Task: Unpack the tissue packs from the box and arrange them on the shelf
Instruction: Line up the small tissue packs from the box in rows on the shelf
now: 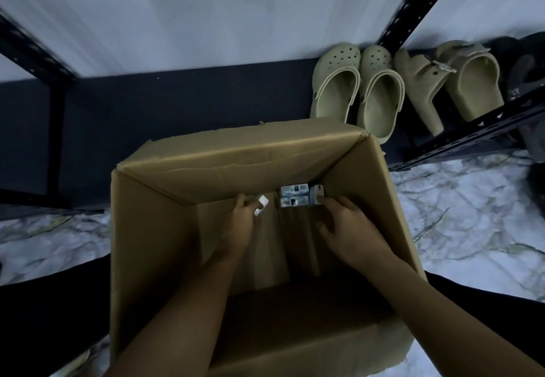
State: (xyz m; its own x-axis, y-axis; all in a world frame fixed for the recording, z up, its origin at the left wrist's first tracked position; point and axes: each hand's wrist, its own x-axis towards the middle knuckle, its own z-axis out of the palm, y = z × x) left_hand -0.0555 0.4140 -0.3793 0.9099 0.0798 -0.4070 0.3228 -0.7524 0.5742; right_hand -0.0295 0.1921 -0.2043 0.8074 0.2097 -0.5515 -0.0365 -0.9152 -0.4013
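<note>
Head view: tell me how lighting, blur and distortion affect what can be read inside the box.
Head view: dim light, the box floor in shadow; wide-angle bending of the shelf posts; motion streaks across the white wall; the packs are small and their print unreadable; the left hand holds a blurred pack; the right hand reaches to the packs, its fingers' contact unclear.

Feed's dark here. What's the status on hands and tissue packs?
Both hands in the box. Left hand grips one tissue pack; right hand open by remaining packs. Nothing in the way.
</note>
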